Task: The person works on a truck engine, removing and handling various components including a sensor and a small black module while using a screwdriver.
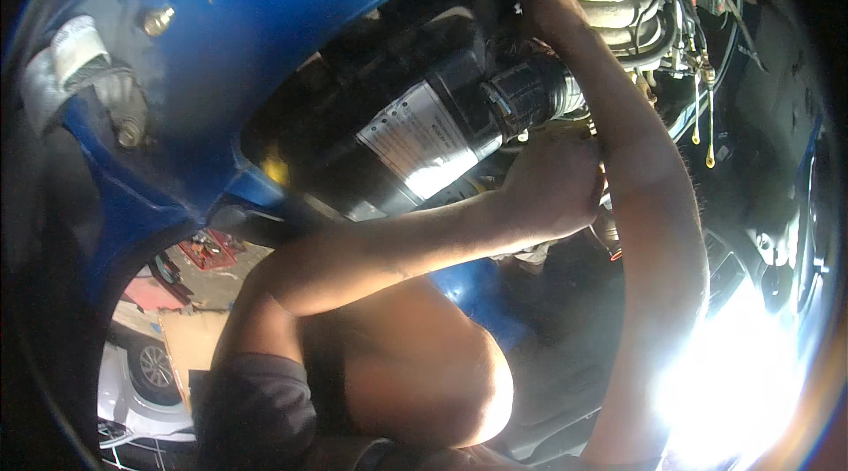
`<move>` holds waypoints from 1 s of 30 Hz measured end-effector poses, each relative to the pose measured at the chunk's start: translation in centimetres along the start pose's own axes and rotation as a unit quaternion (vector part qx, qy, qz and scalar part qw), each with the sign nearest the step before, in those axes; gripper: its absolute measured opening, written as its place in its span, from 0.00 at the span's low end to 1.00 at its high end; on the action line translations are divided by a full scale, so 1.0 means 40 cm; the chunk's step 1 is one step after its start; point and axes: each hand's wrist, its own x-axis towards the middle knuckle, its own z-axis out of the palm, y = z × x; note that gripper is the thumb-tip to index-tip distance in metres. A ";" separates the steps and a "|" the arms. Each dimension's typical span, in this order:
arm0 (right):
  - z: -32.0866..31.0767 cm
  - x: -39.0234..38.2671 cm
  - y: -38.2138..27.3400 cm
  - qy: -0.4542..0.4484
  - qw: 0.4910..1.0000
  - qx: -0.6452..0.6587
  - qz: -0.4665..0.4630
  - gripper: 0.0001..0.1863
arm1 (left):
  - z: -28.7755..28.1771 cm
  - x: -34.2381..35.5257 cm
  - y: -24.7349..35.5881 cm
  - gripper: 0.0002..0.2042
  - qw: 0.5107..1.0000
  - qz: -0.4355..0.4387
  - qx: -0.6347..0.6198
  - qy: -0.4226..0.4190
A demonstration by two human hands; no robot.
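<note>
My left hand (555, 181) is curled closed beside the engine, with its fingertips hidden behind my right forearm. Whatever it grips does not show. Above it, my right hand (556, 10) reaches in next to the pale, curved intake manifold pipes (614, 14); its fingers are lost in shadow. Between the hands and the blue bodywork lies a black air filter housing (353, 173) with a silvery label (422, 137). A ribbed black air hose (521, 98) joins it to the engine, close to both hands. A reddish-orange ended part (611, 243) shows just below my left hand.
Blue body panel (212, 21) arches over the bay. Wiring and thin rods with yellow tips (710, 153) hang at right. A bright light (738, 383) glares lower right. Lower left are a red tool tray (208, 250), cardboard (196, 340) and a white car (146, 409).
</note>
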 end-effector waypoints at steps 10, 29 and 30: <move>-0.128 -0.432 0.060 0.366 0.882 0.219 0.202 0.13 | -0.068 0.021 -0.008 0.03 0.991 0.061 0.115 0.000; 0.237 -0.681 0.085 0.332 0.864 0.196 0.324 0.16 | -0.170 0.414 -0.173 0.19 0.781 0.125 0.539 -0.288; 0.232 -0.682 0.082 0.315 0.866 0.211 0.325 0.16 | -0.177 0.410 -0.188 0.20 0.782 0.148 0.541 -0.273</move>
